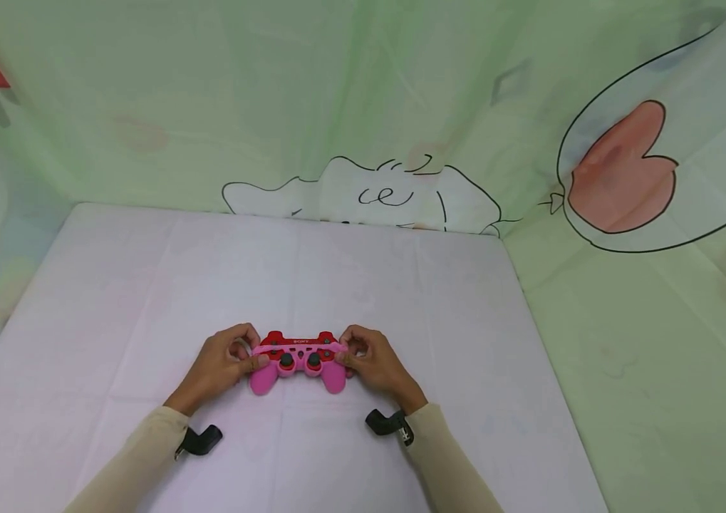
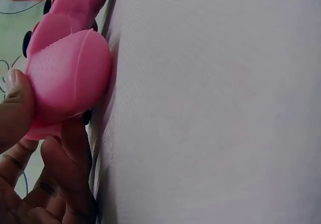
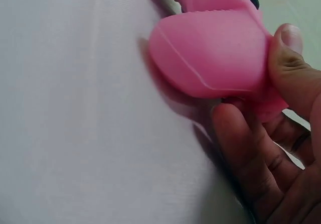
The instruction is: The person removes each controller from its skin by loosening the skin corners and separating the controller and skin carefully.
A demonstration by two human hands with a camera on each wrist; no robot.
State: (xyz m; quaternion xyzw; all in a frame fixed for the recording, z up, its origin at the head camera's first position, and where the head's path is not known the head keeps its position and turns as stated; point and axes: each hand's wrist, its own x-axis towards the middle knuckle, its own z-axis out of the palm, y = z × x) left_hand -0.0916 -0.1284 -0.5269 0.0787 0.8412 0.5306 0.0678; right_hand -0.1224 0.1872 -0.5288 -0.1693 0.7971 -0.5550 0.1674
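Observation:
A red game controller (image 1: 298, 341) with two dark thumbsticks lies at the middle front of the table in the head view. A pink silicone cover (image 1: 263, 380) wraps its two handles; the red upper part shows above the cover's stretched edge. On the left, my left hand (image 1: 218, 361) pinches the cover's side between thumb and fingers. My right hand (image 1: 380, 362) grips the opposite side the same way. Both wrist views show the cover's rounded handle ends (image 2: 70, 78) (image 3: 210, 53) close above the cloth, with a thumb on top. The controller's underside is mostly hidden.
White cloth covers the table (image 1: 337, 285). A pale green curtain (image 1: 273, 85) with printed drawings hangs behind and at the sides. Black wrist mounts (image 1: 201, 440) stick out from both sleeves, just above the table.

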